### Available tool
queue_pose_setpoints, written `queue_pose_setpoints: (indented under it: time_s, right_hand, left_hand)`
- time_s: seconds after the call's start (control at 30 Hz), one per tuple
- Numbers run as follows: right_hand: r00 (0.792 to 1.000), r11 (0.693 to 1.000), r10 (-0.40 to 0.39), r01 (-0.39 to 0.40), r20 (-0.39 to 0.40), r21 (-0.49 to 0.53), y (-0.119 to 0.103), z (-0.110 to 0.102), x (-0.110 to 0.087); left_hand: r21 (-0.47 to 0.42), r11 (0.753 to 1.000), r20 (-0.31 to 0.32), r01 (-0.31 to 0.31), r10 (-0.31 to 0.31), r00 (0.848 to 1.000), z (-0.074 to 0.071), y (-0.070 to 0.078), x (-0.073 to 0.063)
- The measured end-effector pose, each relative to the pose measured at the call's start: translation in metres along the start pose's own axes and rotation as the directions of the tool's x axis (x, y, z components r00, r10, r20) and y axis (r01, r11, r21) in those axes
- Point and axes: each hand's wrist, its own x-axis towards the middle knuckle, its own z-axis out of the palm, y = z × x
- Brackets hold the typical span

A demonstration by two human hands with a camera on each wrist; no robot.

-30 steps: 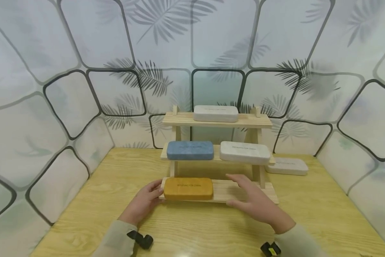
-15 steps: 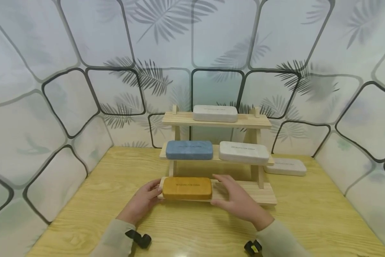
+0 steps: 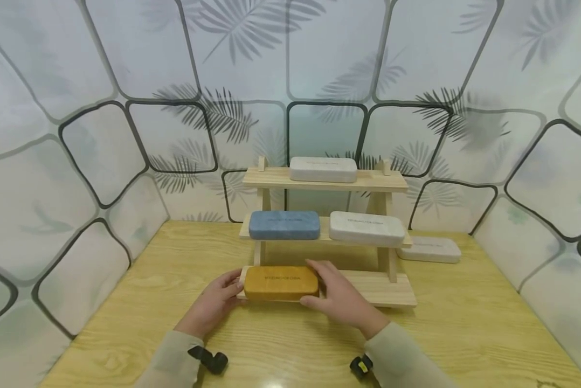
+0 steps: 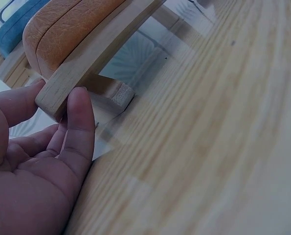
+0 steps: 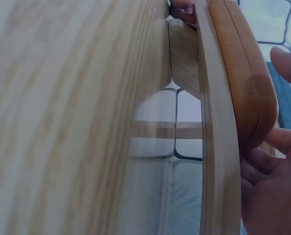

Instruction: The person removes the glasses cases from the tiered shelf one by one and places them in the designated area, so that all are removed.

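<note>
An orange glasses case [image 3: 281, 283] with dark lettering lies on the left part of the bottom shelf board [image 3: 385, 290] of a wooden three-tier stand. My left hand [image 3: 216, 297] pinches the left end of that board; the left wrist view shows the thumb [image 4: 20, 103] on its upper side and a finger [image 4: 81, 115] beneath. At the case's right end is my right hand [image 3: 336, 297], fingers spread around the two right corners. In the right wrist view its thumb [image 5: 286, 63] stands off the case, while the other fingers [image 5: 257, 164] are close against its end.
On the middle shelf lie a blue glasses case [image 3: 284, 225] and a white glasses case [image 3: 366, 228]. Another white case [image 3: 323, 170] lies on the top shelf. A further white case [image 3: 431, 250] rests on the table [image 3: 470, 323], right of the stand. Patterned panels surround the table.
My right hand has moved left along the bottom shelf to the orange case's right end. My left hand keeps its pinch on the board; the cases lie as before.
</note>
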Motion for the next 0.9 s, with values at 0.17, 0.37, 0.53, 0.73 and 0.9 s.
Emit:
queue_pose_setpoints:
  time_s: [0.17, 0.37, 0.53, 0.73, 0.9]
  right_hand:
    - [1.000, 0.999, 0.030, -0.030, 0.007, -0.021, -0.004, 0.004, 0.005]
    - [0.998, 0.994, 0.057, -0.058, -0.013, -0.089, -0.005, 0.011, 0.010]
    - [0.996, 0.983, 0.078, -0.084, -0.045, -0.163, -0.009, 0.017, 0.015]
    - [0.993, 0.974, 0.079, -0.094, -0.083, -0.204, -0.014, 0.023, 0.019]
    - [0.993, 0.972, 0.062, -0.084, -0.103, -0.219, -0.013, 0.028, 0.020]
  left_hand:
    - [0.003, 1.000, 0.003, -0.006, 0.006, 1.000, 0.000, 0.001, 0.001]
    - [-0.006, 1.000, 0.004, -0.004, 0.004, 1.000, -0.001, -0.001, 0.002]
    - [-0.004, 1.000, -0.005, 0.002, -0.002, 1.000, -0.001, -0.001, 0.002]
    - [-0.002, 1.000, -0.018, 0.001, -0.001, 1.000, 0.000, -0.001, 0.003]
    - [0.005, 1.000, -0.021, 0.005, -0.005, 1.000, -0.001, -0.001, 0.003]
